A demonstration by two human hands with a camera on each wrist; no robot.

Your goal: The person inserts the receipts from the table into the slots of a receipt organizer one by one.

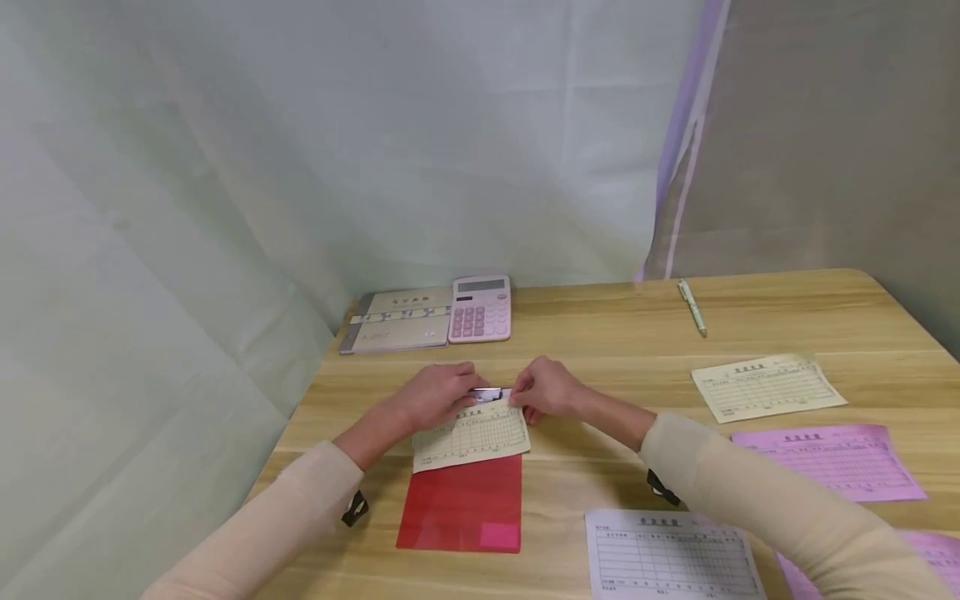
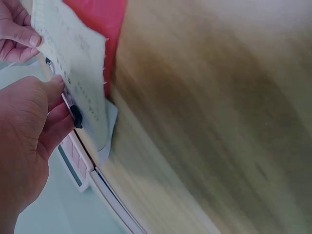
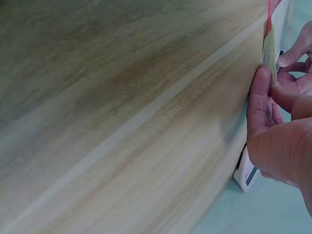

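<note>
In the head view a cream printed form slip [image 1: 480,437] lies over the upper part of a red sheet [image 1: 450,508] with a small pink patch. A clipboard's metal clip [image 1: 487,393] shows at the slip's top edge. My left hand [image 1: 438,396] grips this clip, its thumb on the slip's side and its fingers behind, as the left wrist view shows. The clip's black end [image 2: 76,117] sticks out past those fingers. Between thumb and forefinger, my right hand [image 1: 547,387] pinches the slip's upper right corner; the right wrist view shows that pinch from the side.
A pink calculator [image 1: 482,310] stands behind the hands, beside a notebook [image 1: 405,321]. To the right lie a pen [image 1: 692,307], another cream slip [image 1: 768,387], a pink slip [image 1: 840,462], a white slip [image 1: 671,554] and a second pink slip [image 1: 933,550], partly under the right sleeve.
</note>
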